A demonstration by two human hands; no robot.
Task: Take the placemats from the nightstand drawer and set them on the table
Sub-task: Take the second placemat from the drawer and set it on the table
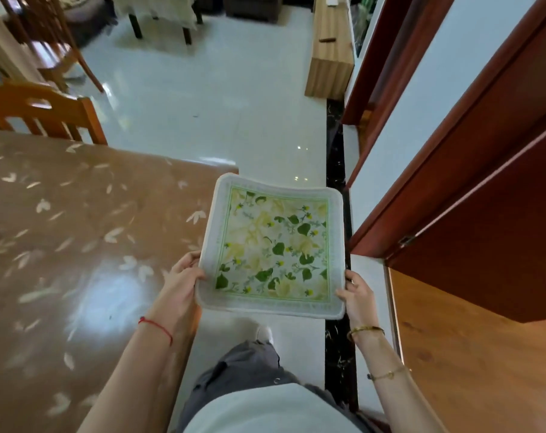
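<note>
Two hands hold one mat (273,246) flat in air: left grip (184,284) closed on left edge, right grip (357,300) closed on right edge. Brown counter (62,245) just left.

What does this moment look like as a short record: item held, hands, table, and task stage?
item held: square floral green-and-white fabric placemat, face up
left hand: grips the placemat's near left corner
right hand: grips its near right corner
table: brown glossy leaf-patterned table, to the person's left
placemat position: in the air beside the table's corner, mostly above the floor
task stage: not yet set down
</note>
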